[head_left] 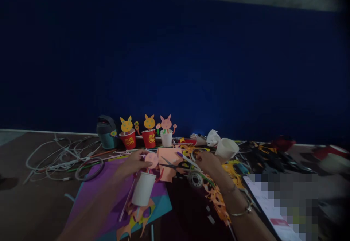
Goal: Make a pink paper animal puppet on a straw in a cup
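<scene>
My left hand (134, 163) is closed at the edge of a round pink paper face (151, 160), which stands above a white paper cup (143, 189) lying tilted on purple paper. My right hand (209, 163) is bent over the clutter, its fingers curled by a ring of tape; what they hold, if anything, is hidden. Between the hands lie open scissors (171, 165) on an orange paper sheet (167, 173), and a purple-and-white pen (188, 159). A clear tape roll (195, 179) sits just below my right hand.
Along the blue partition (175, 69) stand three cups with paper animal faces (149, 139) and a teal container (107, 133). White cables (57, 160) coil at left. A white cup (227, 148), paper scraps (217, 201) and a white sheet (262, 201) lie at right.
</scene>
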`<state>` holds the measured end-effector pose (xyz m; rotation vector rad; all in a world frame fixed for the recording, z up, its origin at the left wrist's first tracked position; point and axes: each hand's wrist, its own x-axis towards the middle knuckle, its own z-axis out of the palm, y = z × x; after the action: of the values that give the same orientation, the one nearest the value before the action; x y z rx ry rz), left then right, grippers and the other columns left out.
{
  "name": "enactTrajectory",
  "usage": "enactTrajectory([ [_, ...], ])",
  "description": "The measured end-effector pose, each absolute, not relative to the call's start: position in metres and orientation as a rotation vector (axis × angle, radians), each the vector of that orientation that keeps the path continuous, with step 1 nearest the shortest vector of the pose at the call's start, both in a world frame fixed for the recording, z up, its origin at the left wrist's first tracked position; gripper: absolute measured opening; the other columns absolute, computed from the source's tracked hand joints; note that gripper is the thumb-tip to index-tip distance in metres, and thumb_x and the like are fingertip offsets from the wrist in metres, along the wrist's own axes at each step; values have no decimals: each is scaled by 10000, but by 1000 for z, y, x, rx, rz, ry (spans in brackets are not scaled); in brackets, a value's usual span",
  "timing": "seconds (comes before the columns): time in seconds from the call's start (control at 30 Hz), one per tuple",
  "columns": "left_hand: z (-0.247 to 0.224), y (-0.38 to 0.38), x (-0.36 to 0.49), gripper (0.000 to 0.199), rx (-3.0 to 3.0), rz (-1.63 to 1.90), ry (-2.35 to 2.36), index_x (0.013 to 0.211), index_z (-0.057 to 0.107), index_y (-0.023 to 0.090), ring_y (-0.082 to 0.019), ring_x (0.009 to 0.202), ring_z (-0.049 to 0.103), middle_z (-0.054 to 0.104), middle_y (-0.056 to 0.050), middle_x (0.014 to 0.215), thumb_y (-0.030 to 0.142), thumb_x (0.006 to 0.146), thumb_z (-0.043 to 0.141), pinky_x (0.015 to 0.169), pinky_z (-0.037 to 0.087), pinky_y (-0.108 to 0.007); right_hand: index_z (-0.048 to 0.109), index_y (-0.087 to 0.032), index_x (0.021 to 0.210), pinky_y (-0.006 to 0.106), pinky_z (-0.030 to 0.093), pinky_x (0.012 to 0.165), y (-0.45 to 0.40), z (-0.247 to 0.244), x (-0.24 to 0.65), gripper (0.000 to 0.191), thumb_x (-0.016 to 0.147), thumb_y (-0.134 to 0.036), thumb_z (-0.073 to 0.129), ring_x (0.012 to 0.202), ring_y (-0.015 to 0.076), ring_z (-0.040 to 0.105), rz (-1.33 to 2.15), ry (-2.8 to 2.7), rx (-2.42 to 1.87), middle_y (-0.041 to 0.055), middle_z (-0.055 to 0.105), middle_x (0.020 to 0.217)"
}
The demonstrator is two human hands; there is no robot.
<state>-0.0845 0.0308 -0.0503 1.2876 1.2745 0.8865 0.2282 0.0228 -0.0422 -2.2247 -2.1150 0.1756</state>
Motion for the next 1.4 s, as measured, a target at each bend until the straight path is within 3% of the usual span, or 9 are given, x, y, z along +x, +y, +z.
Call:
enactTrajectory([
  [0.1, -55, 32, -83, 477, 1396, 840, 1351, 1002, 609, 149, -254, 712, 629, 663, -34, 721, 209, 548, 745, 613, 451, -309, 669, -156, 656, 263, 409, 631, 26, -49, 230, 203, 770, -141, 502, 779, 226, 662, 210, -2091, -2189, 102, 708, 752],
  [0.23, -54, 33, -81, 575, 1701, 883, 1637, 1083, 593, 152, -321, 937, 596, 650, -98, 956, 179, 528, 740, 792, 443, -393, 645, -149, 824, 290, 420, 700, 26, -45, 226, 211, 853, -177, 438, 854, 239, 648, 222, -2010, -2064, 119, 698, 860],
  [0.37, -38, 21, -69, 406, 2126, 1062, 1708, 1136, 598, 188, -320, 1104, 510, 596, -120, 1161, 254, 738, 637, 965, 361, -463, 537, -173, 1063, 240, 441, 667, 16, -33, 205, 262, 947, -255, 317, 777, 163, 643, 462, -1995, -1719, 50, 687, 862],
  [0.47, -26, 2, -52, 301, 2303, 1176, 1428, 1144, 599, 220, -249, 1108, 514, 594, -84, 1152, 236, 856, 510, 973, 391, -393, 510, -182, 985, 246, 451, 643, 1, -27, 183, 205, 942, -281, 336, 692, 152, 608, 735, -1889, -1373, 7, 629, 731],
  [0.63, -25, -27, -27, 485, 2393, 1128, 1242, 1342, 448, 280, -240, 1157, 484, 545, -74, 1238, 209, 866, 509, 989, 401, -394, 501, -190, 1011, 240, 460, 636, -18, -24, 158, 139, 903, -224, 420, 678, 131, 576, 948, -1843, -1105, -8, 596, 753],
  [0.87, -35, -30, -23, 563, 2418, 1085, 1200, 1409, 350, 293, -246, 1201, 447, 509, -80, 1280, 170, 876, 484, 1018, 381, -414, 545, -191, 1114, 255, 506, 634, -22, -25, 152, 244, 902, -287, 472, 689, 150, 628, 1098, -1748, -1054, 14, 649, 778],
  [1.03, -36, -28, -24, 482, 2364, 1140, 1238, 1377, 413, 284, -242, 1213, 455, 499, -83, 1307, 218, 903, 470, 1004, 411, -403, 532, -218, 1232, 249, 500, 665, -26, -18, 151, 358, 880, -188, 471, 705, 145, 634, 1026, -1865, -1012, 6, 673, 800],
  [1.4, -42, -31, -22, 356, 2438, 1229, 1175, 1231, 556, 249, -231, 1209, 486, 558, -71, 1305, 175, 891, 481, 1017, 400, -410, 612, -209, 1090, 244, 502, 611, -25, -24, 147, 243, 893, -280, 490, 630, 137, 620, 1129, -1750, -1035, 7, 677, 785],
])
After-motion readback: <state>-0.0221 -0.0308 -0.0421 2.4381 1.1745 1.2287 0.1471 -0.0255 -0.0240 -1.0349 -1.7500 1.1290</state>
